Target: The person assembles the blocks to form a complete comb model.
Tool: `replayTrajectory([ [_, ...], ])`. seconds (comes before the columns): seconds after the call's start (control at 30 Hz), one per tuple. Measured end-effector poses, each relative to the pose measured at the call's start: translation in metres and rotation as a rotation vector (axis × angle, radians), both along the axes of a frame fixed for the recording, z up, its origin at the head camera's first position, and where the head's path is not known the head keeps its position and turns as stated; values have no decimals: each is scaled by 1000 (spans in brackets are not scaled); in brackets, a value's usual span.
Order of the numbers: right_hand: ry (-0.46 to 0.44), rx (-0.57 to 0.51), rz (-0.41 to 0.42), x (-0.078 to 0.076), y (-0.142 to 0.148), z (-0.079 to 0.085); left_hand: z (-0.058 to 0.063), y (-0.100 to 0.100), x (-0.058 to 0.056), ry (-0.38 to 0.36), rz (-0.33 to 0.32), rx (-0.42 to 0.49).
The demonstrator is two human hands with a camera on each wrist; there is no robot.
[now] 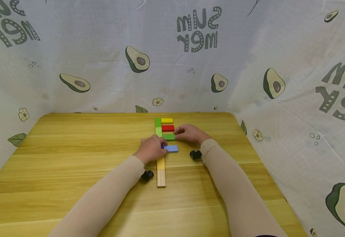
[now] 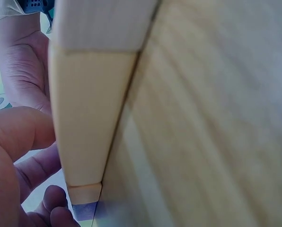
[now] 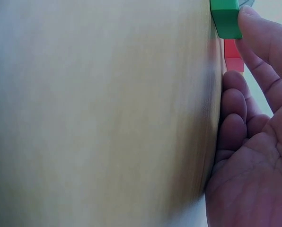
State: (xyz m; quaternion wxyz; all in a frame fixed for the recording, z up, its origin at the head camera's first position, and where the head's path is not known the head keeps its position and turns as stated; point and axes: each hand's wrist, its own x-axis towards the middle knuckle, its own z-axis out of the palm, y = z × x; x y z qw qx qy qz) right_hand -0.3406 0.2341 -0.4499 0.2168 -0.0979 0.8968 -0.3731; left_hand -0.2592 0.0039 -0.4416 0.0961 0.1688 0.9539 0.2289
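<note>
On the table, a column of flat blocks runs away from the person, with short crosswise blocks at its right side. My left hand (image 1: 151,148) reaches over the column from the left. Its thumb and index finger straddle the inner end of a light blue block (image 1: 172,148), beside a partly covered purple block (image 2: 85,211). To the right, my right hand (image 1: 191,133) holds the outer end of a green block (image 1: 168,137) with thumb and index finger; its other fingers curl near the tabletop. A red block (image 1: 167,128) and a yellow block (image 1: 167,120) lie beyond.
Nearer the person, the column continues with a pale yellow block (image 1: 160,163) and a plain wood block (image 1: 161,178). Its far end has a light green block (image 1: 159,131) and a darker green one (image 1: 158,122). A printed cloth (image 1: 166,82) hangs around the table (image 1: 71,158).
</note>
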Motion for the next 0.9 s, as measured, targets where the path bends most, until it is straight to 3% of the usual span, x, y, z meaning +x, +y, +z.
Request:
replayTrajectory([
  [0.9, -6, 0, -3, 2, -1, 3, -2, -2, 0, -24, 13, 25],
])
